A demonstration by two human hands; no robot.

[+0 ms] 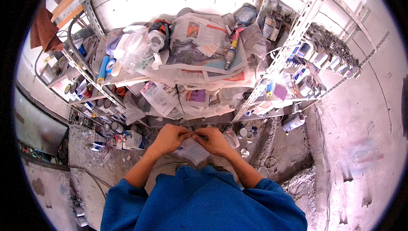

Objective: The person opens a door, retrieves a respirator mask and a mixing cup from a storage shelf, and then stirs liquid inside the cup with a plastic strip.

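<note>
Head view, single frame. Both hands are brought together in front of the chest, fingertips meeting.

Left hand (169,138): fingers curled, thumb and forefinger pinched on the near end of a thin dark wire (182,105). Grip clenched on the wire.

Right hand (214,141): fingers curled likewise, thumb and forefinger pinching at the same spot, tips touching those of the left hand. Something thin and dark sticks out sideways past this grip; cannot tell whether it is the wire's end or a separate piece.

Wire: runs from the joint grip straight away from the body, up to the edge of the newspaper pile beyond the hands. Its far end is lost among the papers.

Just under the grip, toward the body: a pale paper packet (192,151) with faint print, lying below both hands. Contact with the hands not clear.

Beyond the grip: a slotted metal shelf (297,31) rack. Its top level carries spread newspapers (199,48), with a long tube-shaped tool (231,50) on them, further out and a little to the right of the grip.

Beyond and to the left of the grip: clear plastic bags (136,46) and a blue roll (103,68) at the shelf edge.

Right of the grip, lower level: a white bottle (293,122) near the shelf post.

Left of the grip, lower down: small cartons (127,139) standing on a rough, dusty floor (106,163).

Both forearms are bare; blue sleeves (204,201) fill the near edge.
</note>
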